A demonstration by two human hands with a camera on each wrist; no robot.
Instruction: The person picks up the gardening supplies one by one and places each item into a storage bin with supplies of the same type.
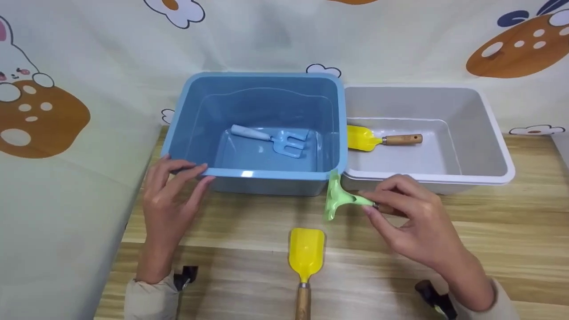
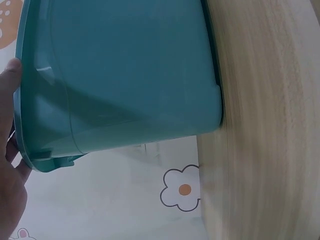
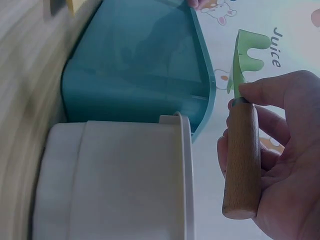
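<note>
My right hand pinches a small green hand rake where its head meets the wooden handle. The rake's toothed head is in front of the blue bin's near right corner, above the table. My left hand grips the near left rim of the blue bin, its thumb on the outer side. Inside that bin lies a light blue hand fork. A yellow shovel with a wooden handle lies on the table between my hands.
A white bin stands against the blue bin's right side. Another yellow shovel with a wooden handle lies in it, partly hidden by the blue rim. Behind both bins hangs a printed cloth. The wooden table extends toward me.
</note>
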